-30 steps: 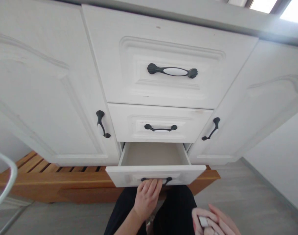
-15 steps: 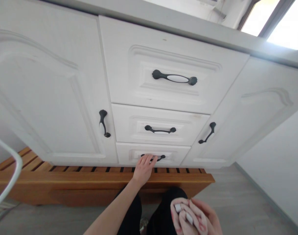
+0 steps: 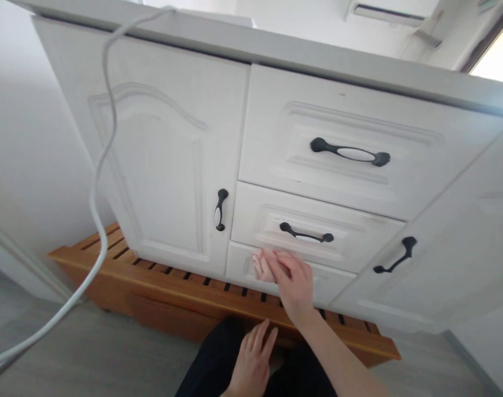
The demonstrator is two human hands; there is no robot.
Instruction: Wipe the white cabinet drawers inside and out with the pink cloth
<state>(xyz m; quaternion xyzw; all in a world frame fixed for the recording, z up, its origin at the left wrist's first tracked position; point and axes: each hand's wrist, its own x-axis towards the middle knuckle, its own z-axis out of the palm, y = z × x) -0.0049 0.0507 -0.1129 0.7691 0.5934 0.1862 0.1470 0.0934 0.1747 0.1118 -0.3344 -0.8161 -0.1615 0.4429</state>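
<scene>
My right hand (image 3: 293,281) is closed on a pinkish-white cloth (image 3: 262,266) and presses it against the front of the bottom drawer (image 3: 334,284). The cloth and hand hide most of that drawer's handle. My left hand (image 3: 251,358) holds nothing; its fingers lie extended at the front edge of the wooden slatted bench (image 3: 185,295), above my knees. Just over the right hand is the middle drawer (image 3: 251,212) with its dark handle (image 3: 306,234). The top drawer (image 3: 268,138) has a larger dark handle (image 3: 350,153) with a white inset. All three drawers are closed.
A cabinet door (image 3: 164,165) stands closed on the left, another (image 3: 449,275) on the right. A white cable (image 3: 95,209) hangs from the countertop (image 3: 218,41) across the left door to the floor. A window (image 3: 495,58) is at upper right.
My right hand has brought the cloth up from my lap to the bottom drawer. My left hand has let go of that drawer's handle and dropped to the bench edge. The view has shifted left.
</scene>
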